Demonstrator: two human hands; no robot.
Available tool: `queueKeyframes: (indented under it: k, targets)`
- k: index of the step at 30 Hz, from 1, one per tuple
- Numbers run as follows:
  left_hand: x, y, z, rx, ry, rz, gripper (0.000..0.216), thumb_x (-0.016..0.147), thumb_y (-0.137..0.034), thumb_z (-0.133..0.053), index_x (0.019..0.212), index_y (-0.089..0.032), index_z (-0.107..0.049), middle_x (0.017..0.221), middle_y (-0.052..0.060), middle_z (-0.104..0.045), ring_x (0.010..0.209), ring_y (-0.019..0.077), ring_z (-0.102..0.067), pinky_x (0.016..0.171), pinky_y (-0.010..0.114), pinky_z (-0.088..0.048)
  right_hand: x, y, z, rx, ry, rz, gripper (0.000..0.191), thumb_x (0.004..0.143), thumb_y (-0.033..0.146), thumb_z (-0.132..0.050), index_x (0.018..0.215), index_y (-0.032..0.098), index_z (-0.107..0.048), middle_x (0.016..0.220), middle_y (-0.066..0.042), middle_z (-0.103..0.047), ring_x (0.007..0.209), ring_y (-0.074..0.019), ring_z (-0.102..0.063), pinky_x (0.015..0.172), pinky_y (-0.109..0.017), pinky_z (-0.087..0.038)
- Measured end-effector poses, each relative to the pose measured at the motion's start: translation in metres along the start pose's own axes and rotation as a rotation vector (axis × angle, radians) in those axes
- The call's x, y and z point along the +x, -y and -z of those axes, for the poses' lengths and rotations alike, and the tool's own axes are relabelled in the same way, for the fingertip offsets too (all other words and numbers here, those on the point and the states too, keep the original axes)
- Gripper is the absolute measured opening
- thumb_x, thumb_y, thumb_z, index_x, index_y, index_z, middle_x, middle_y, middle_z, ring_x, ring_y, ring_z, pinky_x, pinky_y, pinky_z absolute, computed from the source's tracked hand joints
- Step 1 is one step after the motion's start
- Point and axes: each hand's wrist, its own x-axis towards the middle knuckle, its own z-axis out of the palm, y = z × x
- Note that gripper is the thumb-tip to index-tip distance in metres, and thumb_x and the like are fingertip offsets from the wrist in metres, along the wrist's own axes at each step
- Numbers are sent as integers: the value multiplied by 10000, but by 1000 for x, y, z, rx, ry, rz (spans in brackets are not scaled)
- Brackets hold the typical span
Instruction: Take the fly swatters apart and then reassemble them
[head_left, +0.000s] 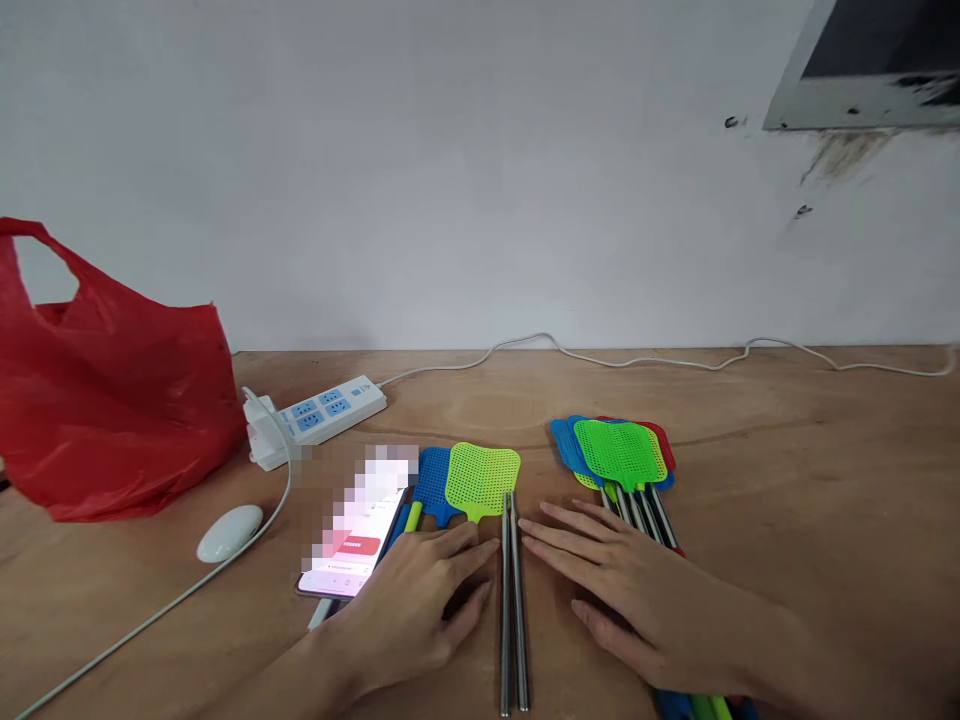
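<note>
Two slim metal rods [506, 620] lie side by side on the table, pointing away from me. My left hand [427, 595] rests just left of them, holding nothing, thumb and fingers apart, its index fingertip close to the rods. On their other side, my right hand [626, 580] lies with fingers spread, fingertips near the rods. Beyond my left hand are a yellow-green fly swatter head [482, 480] and a blue swatter head [433, 485]. A pile of fly swatters [619, 450] in several colours sits at the right; my right hand and forearm hide part of their shafts.
A lit phone [364, 545] lies left of my left hand, partly over blue and green handles. Farther left are a white mouse [229, 533], a power strip [330, 408] with a plugged-in charger and cable, and a red plastic bag [112, 400]. A wall stands behind the table.
</note>
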Motion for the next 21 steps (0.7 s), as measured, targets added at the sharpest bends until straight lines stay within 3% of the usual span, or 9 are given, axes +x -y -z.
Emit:
queueKeyframes:
  k: [3, 5, 8, 11, 16, 21]
  targets:
    - [-1, 2, -2, 5, -36, 22, 205, 938, -235, -481, 1084, -207, -622, 1075, 84, -667, 923, 276, -674, 780, 420, -538, -2, -10, -1, -45, -89, 3, 644, 950, 206, -497, 1562, 242, -302, 1594, -41, -381, 1490, -243, -278, 1214, -478, -257]
    - [-3, 3, -2, 3, -82, 5, 256, 926, -228, -495, 1150, -205, -617, 1082, 92, -673, 962, 287, -664, 819, 444, -534, -4, -19, -2, -101, -177, -15, 544, 948, 199, -493, 1488, 233, -436, 1517, -63, -498, 1429, -257, -391, 1168, -483, -330]
    - [-5, 1, 2, -26, -107, -86, 452, 902, -163, -517, 1345, -255, -537, 1205, 83, -650, 1103, 283, -622, 936, 475, -496, -6, -35, -3, -179, -406, -104, 327, 935, 154, -453, 1181, 207, -661, 1145, -86, -725, 1107, -251, -639, 958, -430, -497]
    - [-5, -4, 7, -29, -53, -138, 567, 889, -116, -529, 1412, -334, -497, 1330, 67, -585, 1187, 282, -580, 989, 499, -472, -9, -46, -3, -220, -585, -227, 241, 909, 153, -454, 953, 208, -683, 861, -60, -733, 808, -219, -671, 729, -350, -510]
    - [-4, -6, 8, -70, -11, -152, 533, 922, -124, -536, 1407, -345, -526, 1362, 54, -569, 1222, 273, -576, 1033, 469, -482, -11, -51, -1, -282, -477, -425, 147, 880, 225, -527, 878, 227, -673, 719, -9, -684, 657, -199, -639, 566, -302, -390]
    - [-3, -4, 0, -103, -9, -135, 488, 956, -162, -548, 1405, -351, -531, 1424, 55, -543, 1292, 275, -547, 1077, 465, -473, -10, -51, 0, -320, -395, -510, 132, 890, 261, -538, 851, 229, -660, 699, -6, -665, 621, -194, -614, 550, -300, -317]
